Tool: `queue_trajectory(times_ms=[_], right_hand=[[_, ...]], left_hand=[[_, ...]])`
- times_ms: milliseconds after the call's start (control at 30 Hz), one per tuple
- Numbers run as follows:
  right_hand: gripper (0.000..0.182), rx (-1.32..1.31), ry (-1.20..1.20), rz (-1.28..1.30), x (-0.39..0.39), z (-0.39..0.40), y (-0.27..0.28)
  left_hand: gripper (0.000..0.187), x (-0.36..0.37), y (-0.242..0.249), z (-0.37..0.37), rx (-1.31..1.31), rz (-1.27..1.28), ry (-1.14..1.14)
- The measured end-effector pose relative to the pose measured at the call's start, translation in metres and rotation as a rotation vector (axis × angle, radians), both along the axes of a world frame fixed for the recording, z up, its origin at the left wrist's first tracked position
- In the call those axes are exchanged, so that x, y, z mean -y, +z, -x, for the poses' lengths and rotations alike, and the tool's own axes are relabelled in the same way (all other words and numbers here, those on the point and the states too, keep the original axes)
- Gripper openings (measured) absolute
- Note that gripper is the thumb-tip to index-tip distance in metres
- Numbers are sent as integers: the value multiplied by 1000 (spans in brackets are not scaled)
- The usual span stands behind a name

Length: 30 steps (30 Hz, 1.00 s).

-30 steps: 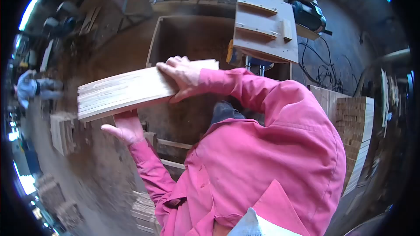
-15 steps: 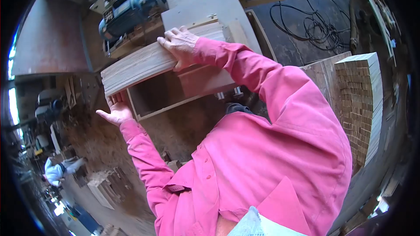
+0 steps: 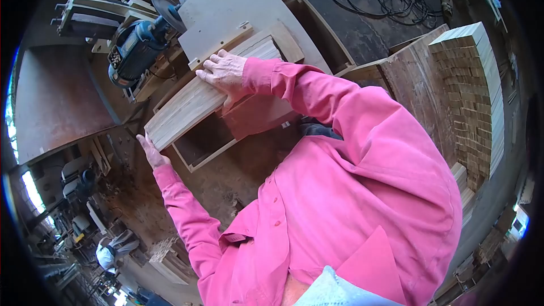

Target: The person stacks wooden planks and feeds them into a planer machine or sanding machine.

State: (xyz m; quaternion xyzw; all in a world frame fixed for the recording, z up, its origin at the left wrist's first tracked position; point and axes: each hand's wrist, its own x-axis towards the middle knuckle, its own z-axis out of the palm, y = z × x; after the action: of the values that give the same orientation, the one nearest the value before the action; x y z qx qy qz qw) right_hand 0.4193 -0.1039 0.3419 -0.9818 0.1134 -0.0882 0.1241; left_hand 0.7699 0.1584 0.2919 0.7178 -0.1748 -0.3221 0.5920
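A bundle of pale wooden strips point(image 3: 184, 107) lies side by side, slanting across the near edge of a machine table point(image 3: 218, 8). My right hand point(image 3: 224, 75) is laid over the bundle, fingers across the top toward the far side and thumb at the near side. At the bundle's left end, my left hand point(image 3: 153, 152) touches the strip ends with its fingers stretched; some of them are hidden by the wood. A wooden fence bar point(image 3: 224, 45) runs just behind the strips. Beneath them is an open wooden box frame point(image 3: 212, 156).
A blue motor point(image 3: 136, 51) with a round disc point(image 3: 168, 11) stands left of the table. Stacked wood pieces point(image 3: 467, 102) rise at the right beside a brown board point(image 3: 416, 82). Black cable point(image 3: 391, 3) lies coiled on the floor. Another person point(image 3: 106, 255) is far off at lower left.
The view has turned and shifted. The strips have moved away from the fence's left part, leaving more of the fence bar visible. My left hand has turned from palm-up to upright against the strip ends.
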Motion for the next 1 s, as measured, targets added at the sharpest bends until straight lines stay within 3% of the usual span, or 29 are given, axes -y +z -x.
queue_trajectory(times_ms=[167,300,500,567,600,700,733,767,867,1000], right_hand=[[132,55,25,10,4,14,-1],[139,12,-198,147,-10,11,-14],[130,-47,-261,25,-20,12,-14],[130,-11,-264,10,-20,14,-18],[130,-39,-250,-5,-19,18,-9],[131,-19,-254,-10,-15,20,-12],[132,-3,-259,-34,-14,20,-14],[132,6,-260,-47,-13,21,-15],[132,42,-292,-110,-8,26,-19],[130,46,-256,-79,-3,32,-16]], left_hand=[[100,-4,-6,-3,76,6,49],[102,-6,1,0,-67,-61,10],[98,-4,3,-16,-40,-15,-42],[90,-1,11,-21,-187,-7,-103],[79,3,6,-29,-139,13,-51],[68,14,2,-52,-108,12,-93],[52,19,0,-60,-142,45,-137],[52,22,2,-61,-132,34,-138],[30,30,8,-67,53,-164,-196],[34,32,13,-74,96,-284,-195]])
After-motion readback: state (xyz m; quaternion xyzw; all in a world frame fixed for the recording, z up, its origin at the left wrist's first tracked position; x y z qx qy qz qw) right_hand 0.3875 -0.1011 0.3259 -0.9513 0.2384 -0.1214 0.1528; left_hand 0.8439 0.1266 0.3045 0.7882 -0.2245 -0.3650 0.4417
